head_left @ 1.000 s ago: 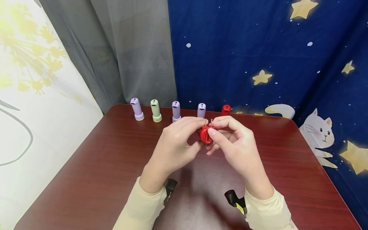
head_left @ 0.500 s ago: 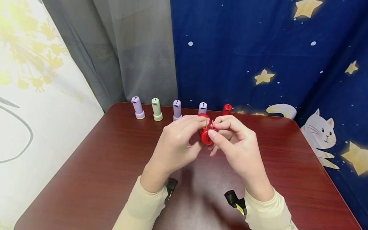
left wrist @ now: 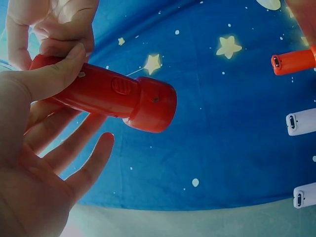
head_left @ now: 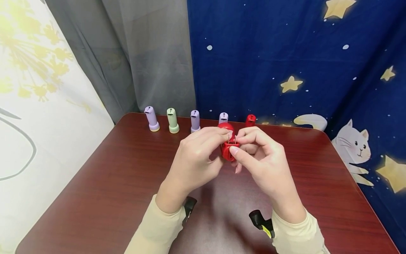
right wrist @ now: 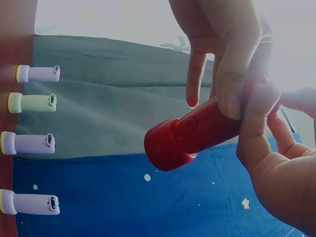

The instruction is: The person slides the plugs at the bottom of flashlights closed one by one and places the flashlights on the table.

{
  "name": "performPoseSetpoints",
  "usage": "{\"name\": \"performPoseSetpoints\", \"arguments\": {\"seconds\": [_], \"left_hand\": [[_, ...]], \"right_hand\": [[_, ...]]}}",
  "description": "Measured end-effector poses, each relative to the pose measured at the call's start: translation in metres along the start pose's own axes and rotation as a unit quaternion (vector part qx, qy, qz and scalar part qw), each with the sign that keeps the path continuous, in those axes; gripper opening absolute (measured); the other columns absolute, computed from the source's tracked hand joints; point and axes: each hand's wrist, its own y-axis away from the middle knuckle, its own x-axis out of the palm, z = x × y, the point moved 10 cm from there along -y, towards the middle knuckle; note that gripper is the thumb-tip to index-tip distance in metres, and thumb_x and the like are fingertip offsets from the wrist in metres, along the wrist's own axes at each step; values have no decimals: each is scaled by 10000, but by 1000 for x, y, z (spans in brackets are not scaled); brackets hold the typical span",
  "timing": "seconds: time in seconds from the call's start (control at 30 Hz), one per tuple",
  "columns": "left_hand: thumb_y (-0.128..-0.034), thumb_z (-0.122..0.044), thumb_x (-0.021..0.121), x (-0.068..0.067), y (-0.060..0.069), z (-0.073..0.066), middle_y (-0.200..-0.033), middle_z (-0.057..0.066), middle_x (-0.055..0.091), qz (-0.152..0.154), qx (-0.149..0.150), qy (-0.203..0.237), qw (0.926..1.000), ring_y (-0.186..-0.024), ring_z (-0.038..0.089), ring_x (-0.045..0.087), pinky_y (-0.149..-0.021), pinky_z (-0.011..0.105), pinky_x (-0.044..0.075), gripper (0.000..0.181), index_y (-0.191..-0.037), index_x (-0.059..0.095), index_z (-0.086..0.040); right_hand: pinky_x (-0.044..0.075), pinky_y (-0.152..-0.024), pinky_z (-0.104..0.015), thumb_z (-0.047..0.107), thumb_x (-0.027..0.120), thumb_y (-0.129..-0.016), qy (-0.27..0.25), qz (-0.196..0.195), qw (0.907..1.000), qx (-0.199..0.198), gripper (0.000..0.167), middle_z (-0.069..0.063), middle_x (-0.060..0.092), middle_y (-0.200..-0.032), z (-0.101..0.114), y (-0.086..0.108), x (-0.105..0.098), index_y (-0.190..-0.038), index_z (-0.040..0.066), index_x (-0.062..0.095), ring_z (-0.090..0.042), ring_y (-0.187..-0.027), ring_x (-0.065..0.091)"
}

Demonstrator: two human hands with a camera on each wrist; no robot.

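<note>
Both hands hold a red flashlight (left wrist: 111, 94) above the table. Its wide lamp head (right wrist: 165, 148) points away from the person, and a ribbed switch (left wrist: 121, 85) shows on its side. Two thin metal prongs (head_left: 228, 139) stand out at the near end in the head view. My left hand (head_left: 196, 155) grips the body between thumb and fingers, other fingers spread loosely in the left wrist view. With thumb and forefinger, my right hand (head_left: 269, 165) pinches the near end by the prongs. Fingers hide part of the body.
Along the table's (head_left: 127, 169) far edge stand more flashlights in a row: a purple one (head_left: 152, 119), a green one (head_left: 172, 121), two further purple ones (head_left: 195, 120) (head_left: 223, 117) and a red one (head_left: 251, 120). Grey (head_left: 161, 56) and blue star-patterned curtains (head_left: 247, 63) hang behind.
The red flashlight has tilted, so its lamp head now shows beyond the left fingers and the prongs sit slightly lower. Both hands keep their hold; the head view has shifted slightly.
</note>
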Motion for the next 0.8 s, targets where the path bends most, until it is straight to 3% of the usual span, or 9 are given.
{"name": "performPoseSetpoints", "arguments": {"seconds": [0.17,0.8], "left_hand": [[-840,19,778,-1,0,-1,-1134,93,818,-38,18,-59,10000,-1144,233,768,-1070,344,594,278,-1113,803,-26],[-841,26,761,-2,0,1,-1160,86,817,-49,-26,-184,9998,-1161,230,767,-1053,352,603,298,-1130,805,-34]], "right_hand": [[592,-527,-300,-203,662,-889,-89,171,9998,-14,313,-68,625,-1128,0,0,2,-992,92,687,-165,-591,653],[611,-568,-291,-195,700,-857,70,326,9992,241,346,-63,611,-1185,-3,2,5,-1047,93,679,-149,-732,705]]}}
